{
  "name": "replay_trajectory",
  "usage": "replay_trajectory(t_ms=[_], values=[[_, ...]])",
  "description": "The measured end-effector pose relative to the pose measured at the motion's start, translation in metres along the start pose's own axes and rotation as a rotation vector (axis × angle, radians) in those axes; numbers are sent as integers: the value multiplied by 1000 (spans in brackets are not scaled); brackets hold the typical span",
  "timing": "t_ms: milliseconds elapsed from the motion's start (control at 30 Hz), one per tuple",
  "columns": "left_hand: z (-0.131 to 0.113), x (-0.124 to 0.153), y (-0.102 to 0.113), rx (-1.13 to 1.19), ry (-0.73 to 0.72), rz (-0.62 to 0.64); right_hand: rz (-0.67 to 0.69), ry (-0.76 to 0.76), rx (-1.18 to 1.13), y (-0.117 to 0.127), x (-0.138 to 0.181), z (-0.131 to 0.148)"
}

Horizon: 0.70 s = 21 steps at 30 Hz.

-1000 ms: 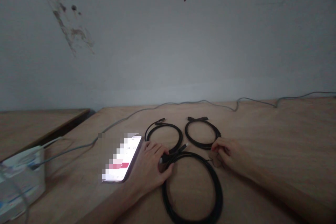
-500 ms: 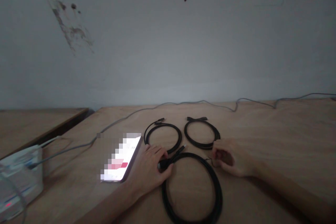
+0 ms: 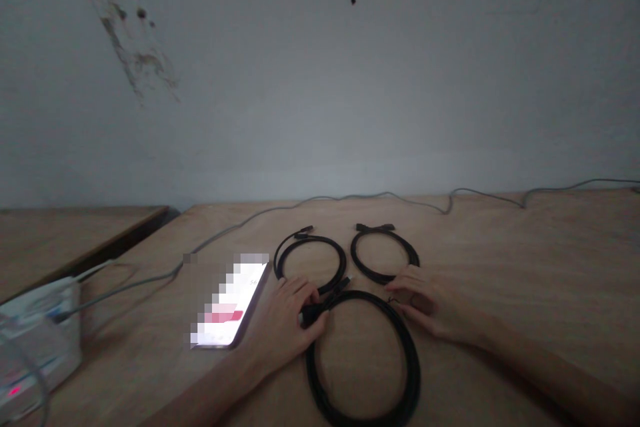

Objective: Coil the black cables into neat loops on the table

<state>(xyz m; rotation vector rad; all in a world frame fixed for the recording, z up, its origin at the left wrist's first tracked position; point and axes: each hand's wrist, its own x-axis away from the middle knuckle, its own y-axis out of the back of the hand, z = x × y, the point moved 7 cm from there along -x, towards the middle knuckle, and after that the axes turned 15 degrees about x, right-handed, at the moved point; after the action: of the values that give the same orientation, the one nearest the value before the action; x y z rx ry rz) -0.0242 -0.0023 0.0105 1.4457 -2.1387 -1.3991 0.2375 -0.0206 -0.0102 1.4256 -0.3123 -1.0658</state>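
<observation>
My left hand (image 3: pixel 287 313) rests on the table with thumb and fingers closed round the thick black connector of the nearest coiled cable (image 3: pixel 414 360). A slimmer plug (image 3: pixel 344 285) of that cable sticks out past the fingers. At the upper right of this coil a thin dark twist tie (image 3: pixel 393 299) loops up from the cable. Beside it is my right hand (image 3: pixel 425 303), its thumb and forefinger apart around the tie; the thumb tip is close to the tie's end, and contact cannot be made out.
Two more coiled black cables lie behind: one at left (image 3: pixel 344 260), one at right (image 3: pixel 353 255). A phone (image 3: pixel 240 313) with a lit screen is left of my left hand. A white power strip (image 3: pixel 70 340) stands far left; a grey cord (image 3: pixel 215 237) runs along the wall.
My right hand has moved slightly left over the tie, its fingers reaching further forward. The near coil has shifted a little left. My left hand stays on the connector.
</observation>
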Motion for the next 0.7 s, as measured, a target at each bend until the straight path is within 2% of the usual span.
replay_trajectory(t_ms=[100, 267, 500, 700], values=[[0, 0, 0, 11, -6, -3, 21, 44, -12, -3, -3, 7], [-3, -1, 1, 17, -13, -11, 22, -30, -2, -8, -3, 2], [2, -1, 2, 45, 37, -34, -18, -22, -56, -4, -3, 5], [3, -1, 4, 72, 38, -74, -55, -96, -51, -9, 0, -3]])
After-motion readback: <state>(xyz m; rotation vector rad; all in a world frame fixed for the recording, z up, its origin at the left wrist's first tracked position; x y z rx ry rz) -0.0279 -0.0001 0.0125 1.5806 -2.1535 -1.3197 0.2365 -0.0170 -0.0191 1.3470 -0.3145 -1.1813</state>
